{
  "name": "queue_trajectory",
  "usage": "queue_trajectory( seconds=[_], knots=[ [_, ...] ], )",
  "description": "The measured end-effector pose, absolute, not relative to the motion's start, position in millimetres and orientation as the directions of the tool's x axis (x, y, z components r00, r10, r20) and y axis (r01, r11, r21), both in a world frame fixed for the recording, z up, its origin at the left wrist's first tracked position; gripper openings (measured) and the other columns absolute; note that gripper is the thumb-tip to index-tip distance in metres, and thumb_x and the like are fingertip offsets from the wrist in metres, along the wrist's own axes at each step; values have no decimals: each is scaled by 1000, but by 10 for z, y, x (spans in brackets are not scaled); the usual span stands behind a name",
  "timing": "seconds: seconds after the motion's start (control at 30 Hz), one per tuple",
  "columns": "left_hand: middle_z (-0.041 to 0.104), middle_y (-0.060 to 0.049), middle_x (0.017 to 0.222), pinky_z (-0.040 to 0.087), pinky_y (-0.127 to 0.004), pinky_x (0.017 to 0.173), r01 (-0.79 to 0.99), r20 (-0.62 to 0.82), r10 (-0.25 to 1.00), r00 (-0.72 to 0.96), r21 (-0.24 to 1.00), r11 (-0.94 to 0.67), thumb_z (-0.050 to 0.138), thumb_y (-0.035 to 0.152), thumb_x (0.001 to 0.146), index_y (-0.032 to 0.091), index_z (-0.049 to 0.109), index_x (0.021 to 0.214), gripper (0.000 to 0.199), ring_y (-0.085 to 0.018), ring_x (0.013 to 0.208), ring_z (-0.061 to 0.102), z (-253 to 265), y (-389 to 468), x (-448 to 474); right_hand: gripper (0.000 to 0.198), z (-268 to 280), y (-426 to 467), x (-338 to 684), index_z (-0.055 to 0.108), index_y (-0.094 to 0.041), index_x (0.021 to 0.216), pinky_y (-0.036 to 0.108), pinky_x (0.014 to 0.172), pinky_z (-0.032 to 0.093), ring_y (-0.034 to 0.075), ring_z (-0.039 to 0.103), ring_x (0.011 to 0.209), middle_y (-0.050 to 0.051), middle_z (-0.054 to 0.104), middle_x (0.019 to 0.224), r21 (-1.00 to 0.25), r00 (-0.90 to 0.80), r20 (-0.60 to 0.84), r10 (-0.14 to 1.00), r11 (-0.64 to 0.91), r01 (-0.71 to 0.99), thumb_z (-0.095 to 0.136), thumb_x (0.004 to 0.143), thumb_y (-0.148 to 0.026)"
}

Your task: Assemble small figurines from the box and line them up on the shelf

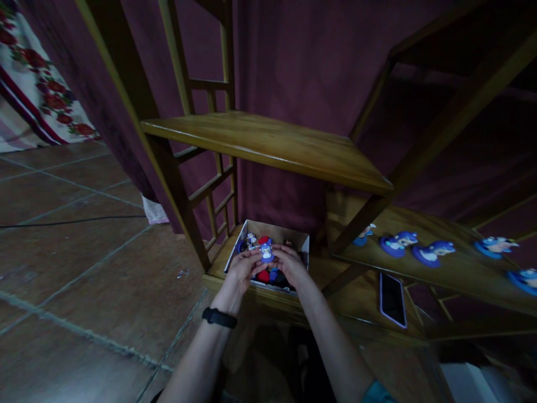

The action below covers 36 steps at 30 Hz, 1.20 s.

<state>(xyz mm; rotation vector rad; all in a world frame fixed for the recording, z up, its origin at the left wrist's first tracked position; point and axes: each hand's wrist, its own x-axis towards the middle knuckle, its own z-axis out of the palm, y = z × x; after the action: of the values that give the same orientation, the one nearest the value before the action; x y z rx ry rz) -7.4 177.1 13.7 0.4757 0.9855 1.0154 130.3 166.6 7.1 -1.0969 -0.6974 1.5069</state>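
Note:
Between the fingertips of both hands is a small figurine [266,252], blue and white on a round blue base, held upright. My left hand [244,266] grips it from the left, a dark band [219,318] around that wrist. From the right, the fingers of my right hand [289,264] close on its other side. Right below the hands is an open white cardboard box [305,246] on the bottom shelf. Inside it are more figurines, among them a white-and-blue figurine [251,239] and red and dark pieces, partly hidden by my hands.
Above the box juts a wooden shelf board [268,140]. Several blue-and-white figurines stand on the shelf at right, including a blue-haired figurine [398,243]. A phone [392,299] lies on the lower board. A lattice side panel [213,190] borders the box's left; a cable [71,223] crosses the floor.

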Motion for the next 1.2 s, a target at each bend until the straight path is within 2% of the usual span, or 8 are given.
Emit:
queue_trajectory(
  seconds=[0.13,0.43,0.7,1.03,1.2],
  knots=[
    [67,-6,63,55,-22,55,-524,-485,857,174,691,497,63,3,70,11,61,78,12,-12,51,63,97,1790,-84,27,109,1652,1268,66,-17,83,26,60,51,14,62,69,4,68,81,-873,33,-256,966,-216,-438,71,58,-28],
    [66,-5,63,55,-21,55,-547,-499,853,154,676,494,63,3,70,11,62,79,12,-11,51,63,138,1786,-103,31,110,1652,1248,65,-17,83,28,67,51,16,63,76,4,67,87,-919,15,-208,978,-190,-346,73,56,-30],
    [67,-7,69,56,-20,58,-543,-435,875,213,692,476,58,-4,70,9,62,86,21,-11,57,64,103,1795,-92,33,99,1659,1260,64,-17,81,29,68,52,16,62,74,3,67,83,-925,2,-168,986,-157,-347,75,54,-32],
    [67,-6,68,55,-18,55,-554,-449,869,206,678,482,61,-3,69,9,63,83,19,-10,53,63,112,1798,-86,32,153,1644,1261,64,-17,80,27,66,50,12,60,66,2,66,81,-928,-13,-226,974,-220,-301,74,55,-35],
    [69,-6,74,54,-19,60,-547,-415,882,222,697,465,64,-5,65,10,62,90,29,-11,61,65,56,1806,-73,28,117,1666,1272,65,-17,78,25,65,49,11,59,65,0,66,78,-933,-13,-221,975,-215,-288,72,57,-34]
  ],
)
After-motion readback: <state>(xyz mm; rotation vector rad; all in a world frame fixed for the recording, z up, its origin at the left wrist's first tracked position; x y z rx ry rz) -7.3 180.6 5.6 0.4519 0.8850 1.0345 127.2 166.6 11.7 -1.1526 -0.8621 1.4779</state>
